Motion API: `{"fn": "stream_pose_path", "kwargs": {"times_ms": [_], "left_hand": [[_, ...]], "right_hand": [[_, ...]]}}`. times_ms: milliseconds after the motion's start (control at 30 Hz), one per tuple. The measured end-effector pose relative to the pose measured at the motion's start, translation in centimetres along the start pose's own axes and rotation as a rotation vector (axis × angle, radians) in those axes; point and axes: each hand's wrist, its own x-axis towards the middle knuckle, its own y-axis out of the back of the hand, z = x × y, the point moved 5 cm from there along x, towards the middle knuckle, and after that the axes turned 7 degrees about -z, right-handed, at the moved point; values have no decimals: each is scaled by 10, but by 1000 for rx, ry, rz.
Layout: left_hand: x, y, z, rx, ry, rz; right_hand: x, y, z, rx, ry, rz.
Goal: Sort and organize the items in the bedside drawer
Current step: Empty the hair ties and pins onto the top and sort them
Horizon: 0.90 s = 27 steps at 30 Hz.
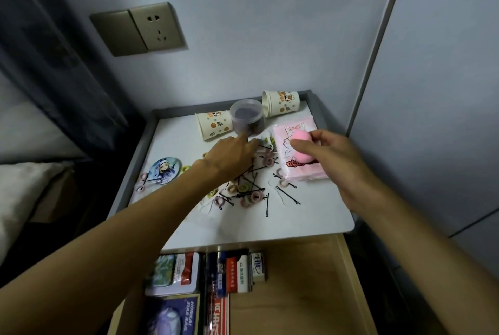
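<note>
While the left hand [232, 156] is stretched out over the middle of the frame, its fingertips are laid against the lower edge of a clear plastic jar [247, 117], which is tipped toward the camera and shows dark contents. Only the back of that hand is seen, so it cannot be told whether anything is gripped beneath it. Just right of centre, a pink egg-shaped sponge [302, 145] is pinched between the thumb and curled fingers of the right hand [333, 157] and is seen over a pink tissue pack [310, 174]. Below and between the two hands, hair ties [256, 196] and black bobby pins [288, 195] are scattered across the white tabletop [310, 215]; some are covered by the left hand and wrist. One paper cup [213, 125] is laid on its side just left of the jar and partly behind it, and a second paper cup [282, 103] is laid on its side to the jar's upper right. A round printed badge [163, 169] is placed left of the left forearm. At the bottom of the frame, the open drawer [297, 294] is seen under both forearms, with boxes and packets [237, 272] packed into its left half and bare wood shown on its right. A wall socket [140, 29] is mounted at upper left.
</note>
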Motion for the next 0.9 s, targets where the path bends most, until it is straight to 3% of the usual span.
{"fn": "stream_pose_path", "kwargs": {"times_ms": [300,633,733,900], "left_hand": [[-14,5,-27,-118,156,219],[-48,68,-54,-449,395,639],[-54,72,-58,-721,424,630],[-86,60,-41,-1533,427,454]], "right_hand": [[1,-9,3,-10,-9,-36],[-3,-25,3,-1,-8,-81],[-6,-29,5,10,7,-89],[-17,-46,10,39,-7,-147]]}}
